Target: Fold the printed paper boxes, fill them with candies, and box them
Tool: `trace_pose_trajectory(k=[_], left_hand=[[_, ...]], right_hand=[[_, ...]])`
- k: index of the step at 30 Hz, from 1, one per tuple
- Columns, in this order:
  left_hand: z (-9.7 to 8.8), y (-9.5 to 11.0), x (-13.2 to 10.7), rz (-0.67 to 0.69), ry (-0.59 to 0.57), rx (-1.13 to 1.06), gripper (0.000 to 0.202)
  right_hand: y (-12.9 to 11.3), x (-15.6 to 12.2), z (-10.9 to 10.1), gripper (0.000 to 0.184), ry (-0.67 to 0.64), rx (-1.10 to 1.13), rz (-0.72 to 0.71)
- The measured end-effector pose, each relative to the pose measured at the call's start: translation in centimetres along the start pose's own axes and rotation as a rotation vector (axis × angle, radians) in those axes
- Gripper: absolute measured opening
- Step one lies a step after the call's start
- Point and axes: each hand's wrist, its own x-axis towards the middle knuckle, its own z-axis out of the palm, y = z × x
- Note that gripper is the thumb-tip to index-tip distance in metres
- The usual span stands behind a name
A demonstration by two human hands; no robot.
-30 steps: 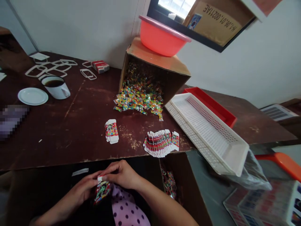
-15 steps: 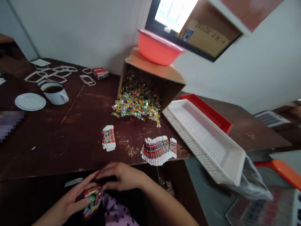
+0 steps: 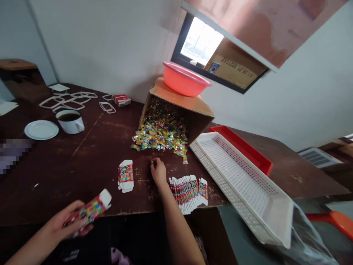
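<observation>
My left hand, at the table's front edge, is wrapped round a small printed carton with its white end flap sticking out. Over the middle of the table is my right hand, its fingers curled together; a tiny dark bit shows at the fingertips, too small to name. Just beyond it, wrapped candies spill from a cardboard box lying on its side. To its left lies a short stack of flat cartons. A fanned row of flat cartons lies beside my right forearm.
A white perforated tray and a red tray stand at right. A pink basin tops the box. At left are a mug of dark liquid, a white saucer and a red-and-white pack.
My right hand has left the carton and reached forward over the table, towards the candies. My left hand has moved forward and left with the carton, whose white flap now shows. The view has tilted up.
</observation>
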Motion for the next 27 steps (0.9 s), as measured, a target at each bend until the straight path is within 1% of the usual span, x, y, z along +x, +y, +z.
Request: trace_pose_trajectory(k=[1,2,4,5,6,7,9,10,13,16,19,20,22,24,26,27], left_hand=[[0.9,0.3,0.3,-0.026,0.034,-0.061,0.042],[1.7,0.6,0.6,-0.043,0.050,-0.074,0.049],[3.0,0.8,0.8,-0.049,-0.012,-0.052,0.054],[3.5,0.8,0.8,-0.049,-0.060,-0.034,0.054],[3.9,0.8,0.7,-0.051,-0.109,-0.025,0.053],[4.2,0.8,0.6,-0.058,-0.148,-0.027,0.052],[4.7,0.8,0.2,-0.082,-0.192,-0.055,0.053],[4.8,0.8,0.0,-0.090,-0.205,-0.068,0.054],[4.8,0.5,-0.5,-0.093,-0.267,-0.044,0.056],[4.7,0.0,-0.8,-0.084,-0.335,-0.021,0.052],[4.7,-0.4,-1.1,-0.099,-0.318,-0.093,0.049],[4.8,-0.4,-1.2,-0.103,-0.312,-0.113,0.048],[4.7,-0.5,-1.3,-0.104,-0.341,-0.114,0.049],[4.5,-0.7,-1.3,-0.089,-0.375,-0.075,0.050],[4.2,-1.0,-1.2,-0.055,-0.373,-0.035,0.052],[4.1,-1.3,-1.1,-0.032,-0.352,-0.016,0.053]], right_hand=[[-0.5,-2.0,0.7,0.029,-0.051,0.074,-0.043],[-1.1,-4.0,1.2,0.032,-0.118,0.194,-0.099],[-2.7,-7.5,1.7,0.033,-0.247,0.531,-0.218],[-3.5,-8.8,1.7,0.030,-0.280,0.694,-0.263],[-4.3,-9.6,1.7,0.025,-0.286,0.819,-0.290],[-5.0,-10.2,1.6,0.020,-0.273,0.889,-0.293],[-5.9,-10.4,1.4,0.014,-0.255,0.903,-0.252],[-6.0,-10.3,1.3,0.014,-0.272,0.910,-0.236],[-6.0,-10.4,1.5,0.019,-0.340,0.999,-0.202],[-5.8,-11.3,2.0,0.025,-0.336,1.083,-0.165],[-5.5,-12.3,2.4,0.020,-0.342,1.015,-0.184],[-5.4,-12.5,2.3,0.016,-0.336,0.960,-0.200],[-5.2,-12.7,1.8,0.012,-0.299,0.817,-0.243],[-5.2,-12.9,0.9,0.008,-0.292,0.648,-0.332],[-5.2,-13.3,0.1,0.008,-0.357,0.475,-0.460],[-5.3,-13.5,-0.1,0.010,-0.397,0.401,-0.515]])
